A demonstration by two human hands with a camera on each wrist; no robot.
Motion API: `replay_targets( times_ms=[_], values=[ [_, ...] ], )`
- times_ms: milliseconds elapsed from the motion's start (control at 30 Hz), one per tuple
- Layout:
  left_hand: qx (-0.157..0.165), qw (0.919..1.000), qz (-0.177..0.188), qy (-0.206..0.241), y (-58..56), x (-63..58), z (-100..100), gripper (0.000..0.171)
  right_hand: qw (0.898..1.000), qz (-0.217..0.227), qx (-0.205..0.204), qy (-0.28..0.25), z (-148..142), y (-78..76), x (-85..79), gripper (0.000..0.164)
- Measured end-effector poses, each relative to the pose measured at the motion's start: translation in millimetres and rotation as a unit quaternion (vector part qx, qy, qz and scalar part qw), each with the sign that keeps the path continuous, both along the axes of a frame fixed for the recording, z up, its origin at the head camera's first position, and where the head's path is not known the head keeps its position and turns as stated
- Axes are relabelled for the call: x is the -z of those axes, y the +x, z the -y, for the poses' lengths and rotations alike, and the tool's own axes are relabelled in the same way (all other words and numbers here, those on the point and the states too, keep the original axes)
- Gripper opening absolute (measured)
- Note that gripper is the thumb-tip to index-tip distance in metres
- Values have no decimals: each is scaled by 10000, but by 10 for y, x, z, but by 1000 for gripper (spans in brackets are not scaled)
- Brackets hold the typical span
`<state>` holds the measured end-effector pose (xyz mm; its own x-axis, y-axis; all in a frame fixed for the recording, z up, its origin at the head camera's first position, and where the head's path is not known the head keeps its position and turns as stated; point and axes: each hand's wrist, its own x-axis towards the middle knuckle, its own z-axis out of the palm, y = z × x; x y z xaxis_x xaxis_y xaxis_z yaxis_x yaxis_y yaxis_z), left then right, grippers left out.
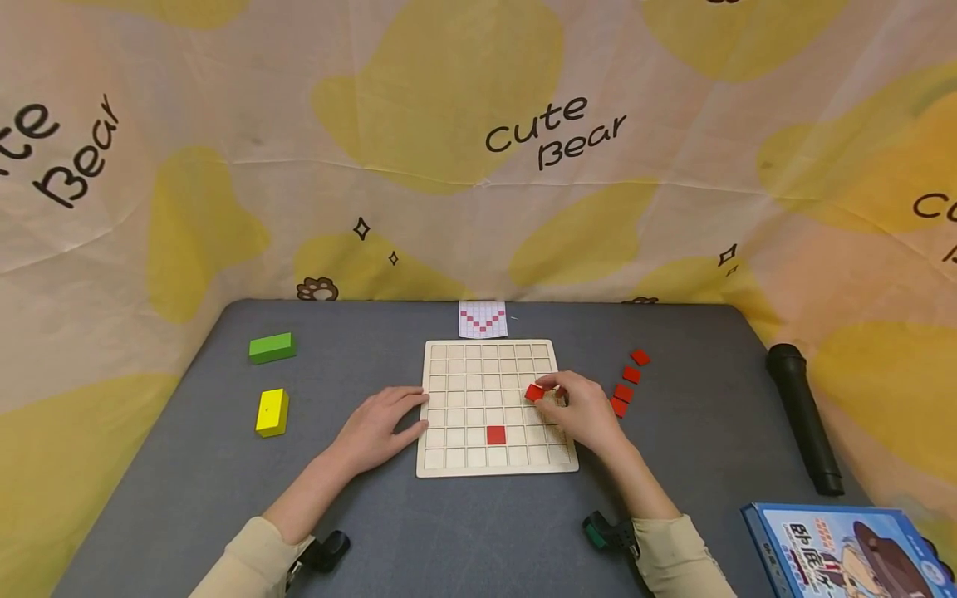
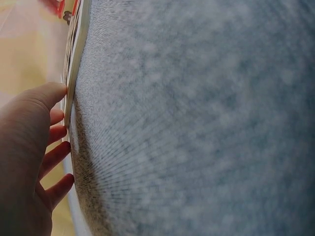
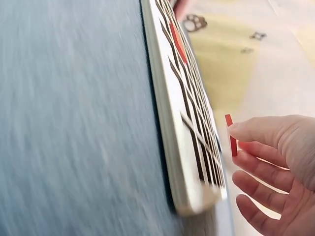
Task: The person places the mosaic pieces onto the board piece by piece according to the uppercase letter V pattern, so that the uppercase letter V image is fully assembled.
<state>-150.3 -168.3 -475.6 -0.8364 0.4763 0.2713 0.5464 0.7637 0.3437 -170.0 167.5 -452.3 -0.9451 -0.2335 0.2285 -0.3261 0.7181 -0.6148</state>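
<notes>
A wooden grid board [image 1: 456, 465] lies on the table, with one red square tile [image 1: 496, 435] set in a cell near its lower middle. My left hand [image 1: 380, 428] rests against the board's left edge, fingertips and thumb touching it, as the left wrist view also shows with the hand [image 2: 29, 142] at the board's side [image 2: 78, 44]. Between thumb and fingers, my right hand [image 1: 579, 409] pinches a second red tile [image 1: 534, 393] over the right part of the grid. From the right wrist, that tile [image 3: 233, 142] appears edge-on, raised above the board.
Several red tiles [image 1: 631, 375] lie right of the board. Behind it stands a small pattern card [image 1: 483, 320] with red squares in a V. Green [image 1: 272, 348] and yellow [image 1: 272, 413] blocks sit left. A black microphone-like cylinder [image 1: 803, 419] and a blue box [image 1: 845, 548] are at right.
</notes>
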Motion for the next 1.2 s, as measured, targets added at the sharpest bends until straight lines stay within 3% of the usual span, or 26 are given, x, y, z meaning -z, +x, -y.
replay_targets(
  times_ms=[300,500,900,1200],
  values=[
    [28,10000,-27,38,-16,13,-3,42,9982,307,-422,-294,316,32,29,25],
    [26,10000,15,66,-19,15,-6,42,9953,283,-733,-565,479,55,21,27],
    [-29,9999,156,33,-12,12,0,42,9908,-62,-1326,-263,629,50,108,22],
    [-18,9999,127,14,-4,3,2,43,9909,-48,-1346,26,662,54,129,22]
  ],
)
